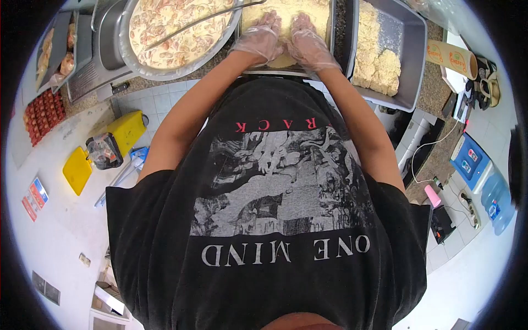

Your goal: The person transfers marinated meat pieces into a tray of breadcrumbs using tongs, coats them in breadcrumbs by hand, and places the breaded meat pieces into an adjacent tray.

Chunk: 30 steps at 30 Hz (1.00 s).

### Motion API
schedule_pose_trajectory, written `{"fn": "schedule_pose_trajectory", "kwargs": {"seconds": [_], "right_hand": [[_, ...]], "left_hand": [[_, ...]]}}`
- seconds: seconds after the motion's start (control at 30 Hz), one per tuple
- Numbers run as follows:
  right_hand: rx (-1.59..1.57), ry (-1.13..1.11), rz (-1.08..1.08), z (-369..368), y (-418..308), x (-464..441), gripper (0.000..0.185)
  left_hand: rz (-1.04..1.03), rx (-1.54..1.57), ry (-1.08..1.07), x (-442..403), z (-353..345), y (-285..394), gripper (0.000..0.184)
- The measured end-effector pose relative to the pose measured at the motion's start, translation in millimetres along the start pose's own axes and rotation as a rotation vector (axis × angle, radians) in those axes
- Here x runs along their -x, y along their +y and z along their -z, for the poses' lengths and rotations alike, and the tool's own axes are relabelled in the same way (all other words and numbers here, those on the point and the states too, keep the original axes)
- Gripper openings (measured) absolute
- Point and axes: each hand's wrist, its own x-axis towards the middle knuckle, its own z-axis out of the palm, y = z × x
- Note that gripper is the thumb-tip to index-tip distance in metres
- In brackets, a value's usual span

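My left hand [265, 39], in a clear plastic glove, presses palm down into a tray of pale yellow breading crumbs [286, 59]. Beside it my right hand [309, 41], gloved the same way, also lies on the crumbs with fingers stretched forward. Whether a piece is under either palm is hidden. Left of the tray stands a big round bowl [181, 76] of raw meat pieces in creamy batter [179, 25]. A long thin metal handle [203, 21] lies across that bowl. To the right, a grey bin [419, 55] contains crumb-coated pieces [379, 71].
A steel sink [113, 38] and dark trays with food [66, 52] are at far left. A printed paper cup [451, 59] lies right of the bin. Below are red egg trays [44, 115], a yellow dustpan [77, 170] and a water dispenser [470, 159] with a cable nearby.
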Motion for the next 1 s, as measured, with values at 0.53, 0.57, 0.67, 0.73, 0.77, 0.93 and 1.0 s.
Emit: {"fn": "schedule_pose_trajectory", "kwargs": {"seconds": [0.53, 0.57, 0.67, 0.73, 0.77, 0.93, 1.0], "right_hand": [[0.133, -0.158, 0.012, 33.2, -17.0, 22.3, 0.043], [0.249, 0.106, 0.092, 15.8, -8.1, 18.1, 0.041], [0.378, 0.73, 0.341, -65.6, 41.5, -6.6, 0.025], [0.297, 0.304, 0.297, -2.3, 23.7, 15.4, 0.024], [0.259, 0.1, 0.27, 23.7, 17.6, 19.9, 0.024], [0.642, 0.3, 0.302, -12.3, 29.5, 14.5, 0.013], [0.544, 0.391, 0.379, -11.8, 28.7, 9.1, 0.014]], "left_hand": [[-0.001, 0.013, -0.055, 15.5, 7.8, -0.8, 0.075], [0.003, -0.013, -0.06, 21.6, 7.0, -0.4, 0.075], [0.054, -0.006, -0.159, 12.9, 30.1, 3.9, 0.076], [0.112, 0.075, -0.249, 15.9, 46.1, 11.6, 0.074], [0.07, 0.077, -0.192, 11.3, 41.1, 0.8, 0.073], [-0.066, 0.245, 0.243, 38.8, -0.8, -11.2, 0.065], [-0.062, 0.365, 0.275, 51.6, -10.3, -8.6, 0.062]]}}
